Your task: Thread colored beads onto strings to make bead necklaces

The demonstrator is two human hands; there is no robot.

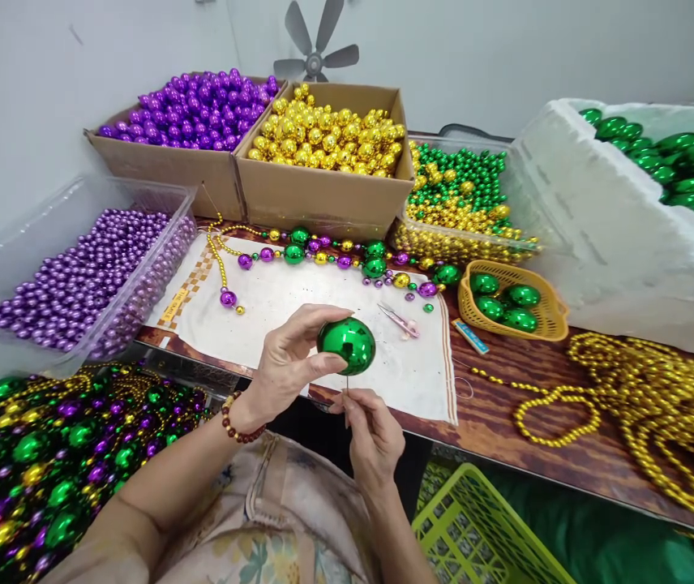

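Head view: toward six o'clock of the towel [250, 300], my left fingers [314, 315] grip the large green bead [352, 345], probably light, slick, dentable, best held by its sides, my right fingers [363, 397] pinching a needle [348, 382].

grn ball [347, 345] — shiny, brn-wht cloth [316, 304]

Wears a pale, pinkish-cream garment [201, 545], printed with yellow and blue-green flowers below its raised seam [250, 509]. Left of that seam, bears a bracelet [227, 422] of round, reddish-brown beads.
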